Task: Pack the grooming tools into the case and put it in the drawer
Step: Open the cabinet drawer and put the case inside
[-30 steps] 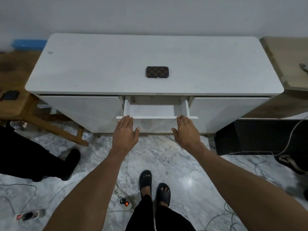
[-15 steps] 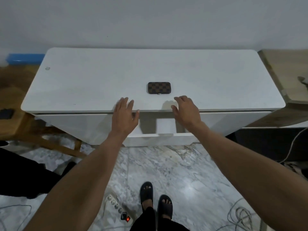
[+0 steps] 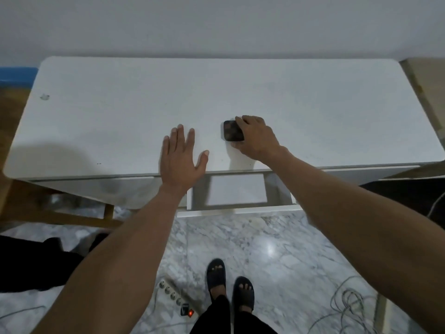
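Observation:
The small dark checkered case (image 3: 230, 131) lies closed on the white cabinet top (image 3: 120, 112), near its front middle. My right hand (image 3: 257, 137) covers the case's right half, fingers curled over its far edge and thumb at its near side. My left hand (image 3: 181, 157) lies flat and open on the cabinet top, just left of the case, not touching it. Below the front edge the white drawer (image 3: 237, 191) stands pulled out, its inside bare. No loose grooming tools are visible.
A wooden stool (image 3: 60, 213) stands at the cabinet's lower left, a wooden table (image 3: 428, 75) at the right. On the marble floor lie a power strip (image 3: 175, 297) with a red light and loose cables (image 3: 349, 302). My sandalled feet (image 3: 230, 283) stand before the drawer.
Both hands left the drawer front and rose to the cabinet top. My right hand moved onto the case and closed around it; my left hand settled flat beside it.

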